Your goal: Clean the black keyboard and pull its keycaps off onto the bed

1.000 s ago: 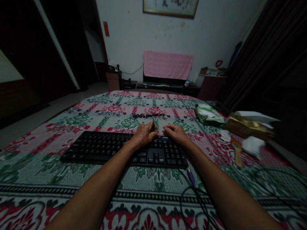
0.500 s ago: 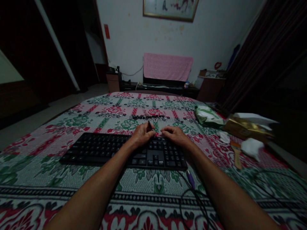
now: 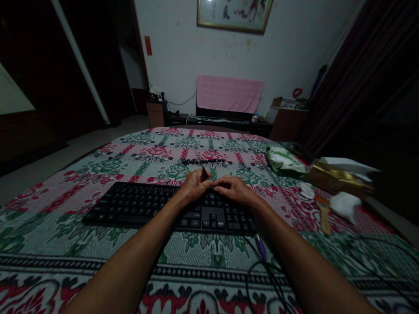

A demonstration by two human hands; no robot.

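A black keyboard (image 3: 131, 203) lies across the patterned cloth in front of me. Over its upper right part, my left hand (image 3: 194, 185) is closed round a thin dark object (image 3: 204, 172), whose pointed end sticks up between the fingers; its kind is unclear. My right hand (image 3: 236, 190) is closed in a pinch, fingertips touching or nearly touching those of the left. Whatever sits between the right fingertips is too small to make out. Beyond both hands, several small black pieces (image 3: 203, 161) lie in a row on the cloth.
A purple cable plug (image 3: 261, 248) and loops of black cable (image 3: 275, 279) lie at the near right. Farther right are a flat brush (image 3: 324, 213), crumpled white tissue (image 3: 345, 205), a green-and-white tissue pack (image 3: 284, 160) and a gold box (image 3: 337, 176). The floral tablecloth (image 3: 98, 244) covers the table.
My right hand has moved left, and its fingertips now meet the left hand's, closing the earlier gap. The left hand stays over the keyboard with the thin dark object. The view has tilted slightly.
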